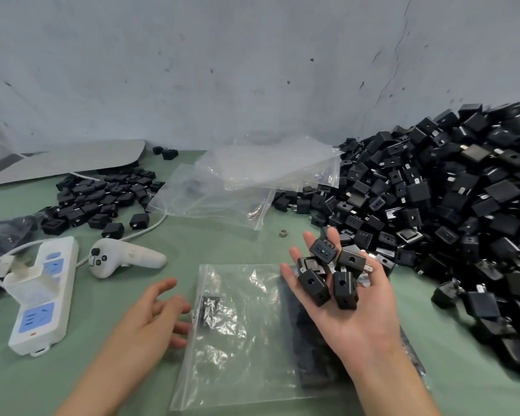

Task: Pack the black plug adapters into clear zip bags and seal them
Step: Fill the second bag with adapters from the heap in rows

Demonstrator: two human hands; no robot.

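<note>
Now R hand is palm-up above the table's near-right part, fingers straight and spread, not clamped: a handful of black adapters just lies stacked on the fingers. L hand sits low at near-centre, fingers loosely curled, holding nothing, tips at the left edge of the clear zip bag; can't tell if they touch it. Bag lies flat btwn the two hands, crinkled, w/ a dark piece inside near its left edge. Under R hand, beside the bag's right edge, a dark filled bag lies flat. Right of that the big pile of adapters covers the table's whole right side up to the wall, its foot just beside R hand, so little free room there. Open green surface runs btwn the zip bag and the spare bags at far-centre; a small ring lies there alone. Left side: white controller, then power strip w/ cable near the left edge, small pile of adapters behind them, grey board at far-left corner. Table has a green top; wall behind is grey-blue, scuffed and cracked
</note>
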